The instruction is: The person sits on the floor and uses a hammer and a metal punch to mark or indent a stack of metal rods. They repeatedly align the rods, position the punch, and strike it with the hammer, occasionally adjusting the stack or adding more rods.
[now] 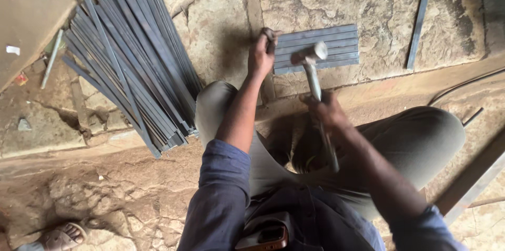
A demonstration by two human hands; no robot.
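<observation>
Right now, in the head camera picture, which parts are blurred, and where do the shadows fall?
In the head view, the hammer and the right hand holding it are smeared by motion blur; the left hand at the short flat steel strips is sharper. The long strip pile is crisp. Soft daylight lights the stone floor; the darkest shadow lies between the knees.

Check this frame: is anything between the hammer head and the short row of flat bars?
Nothing visible. The hammer, gripped in the right hand, has its head right over the flat bars on the stone floor. The left hand holds the row's left end, beside the head, not under it.
</observation>
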